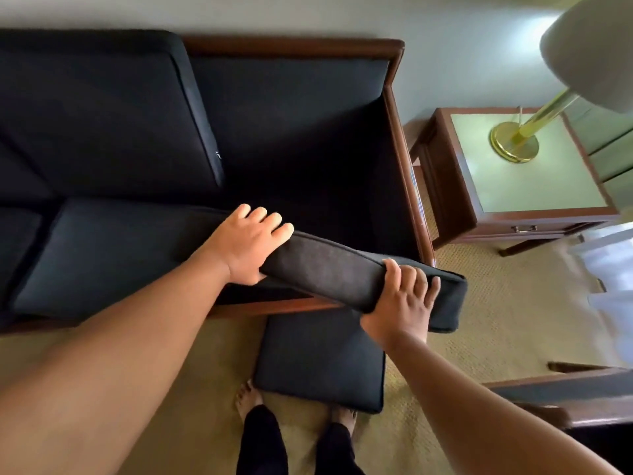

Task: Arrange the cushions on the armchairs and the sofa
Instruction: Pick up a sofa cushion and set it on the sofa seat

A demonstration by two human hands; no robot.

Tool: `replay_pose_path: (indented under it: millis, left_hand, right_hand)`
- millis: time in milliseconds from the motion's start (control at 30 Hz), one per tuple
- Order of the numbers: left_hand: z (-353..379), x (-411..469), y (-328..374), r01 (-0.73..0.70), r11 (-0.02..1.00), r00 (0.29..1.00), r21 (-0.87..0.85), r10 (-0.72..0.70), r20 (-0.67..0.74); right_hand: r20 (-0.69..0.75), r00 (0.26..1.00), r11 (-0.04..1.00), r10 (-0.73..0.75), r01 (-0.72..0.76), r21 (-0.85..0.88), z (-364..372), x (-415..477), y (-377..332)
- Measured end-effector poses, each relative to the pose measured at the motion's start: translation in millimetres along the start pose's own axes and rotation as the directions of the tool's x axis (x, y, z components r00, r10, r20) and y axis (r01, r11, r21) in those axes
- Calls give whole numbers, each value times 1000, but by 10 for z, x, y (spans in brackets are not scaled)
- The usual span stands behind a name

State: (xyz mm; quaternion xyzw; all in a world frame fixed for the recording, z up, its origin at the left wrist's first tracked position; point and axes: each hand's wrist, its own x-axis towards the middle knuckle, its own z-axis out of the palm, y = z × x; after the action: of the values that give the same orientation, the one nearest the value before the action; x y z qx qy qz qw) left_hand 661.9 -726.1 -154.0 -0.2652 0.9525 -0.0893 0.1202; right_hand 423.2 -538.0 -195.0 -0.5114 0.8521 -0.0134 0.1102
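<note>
A dark seat cushion (329,269) is held edge-on over the front of the wooden-framed sofa (397,97). My left hand (250,245) grips its upper edge, fingers over the top. My right hand (404,299) grips its lower right end, which sticks out past the sofa's arm. The right seat bay of the sofa has no cushion in it. One seat cushion (113,252) lies in the middle bay and a back cushion (102,111) leans behind it. Another dark cushion (322,361) lies flat on the carpet by my feet.
A wooden side table (527,186) with a brass lamp (513,142) stands right of the sofa. An armchair's wooden frame (561,385) shows at the lower right. My bare feet (250,395) stand on the tan carpet beside the floor cushion.
</note>
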Motion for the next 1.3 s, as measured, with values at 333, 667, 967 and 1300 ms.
replay_pose_path:
  millis: [333, 667, 967, 1300]
  left_hand:
    - [403, -654, 462, 28, 991, 1000, -133, -26, 12]
    - [1080, -1083, 1539, 118, 879, 927, -462, 69, 369]
    - [2036, -1260, 2285, 189, 821, 844, -539, 144, 516]
    - [2770, -1324, 2393, -1, 879, 719, -476, 332, 611]
  right_hand:
    - [-49, 966, 966, -254, 250, -67, 409, -547, 206]
    - [302, 844, 851, -443, 502, -153, 987, -807, 782]
    - [672, 687, 892, -278, 444, -85, 1885, -1006, 970]
    - [812, 489, 861, -318, 508, 31, 2722, -1212, 905]
